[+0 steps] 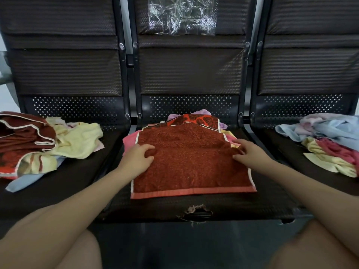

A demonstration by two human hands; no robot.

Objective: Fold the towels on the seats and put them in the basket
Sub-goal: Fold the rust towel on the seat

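Note:
A rust-red towel (190, 162) with a pink hem lies spread on the middle seat (194, 208), over other pink and lilac towels. My left hand (138, 158) pinches a fold at the towel's left edge. At its right edge, my right hand (250, 152) grips a bunched fold. A patterned orange strip of the towel shows at its far end. No basket is in view.
On the left seat sits a loose heap of dark red, pale yellow and blue towels (44, 144). The right seat holds a heap of light blue, pink and yellow towels (330, 140). A crumpled clear plastic sheet (182, 14) hangs on the middle backrest. The middle seat's front edge is torn (196, 210).

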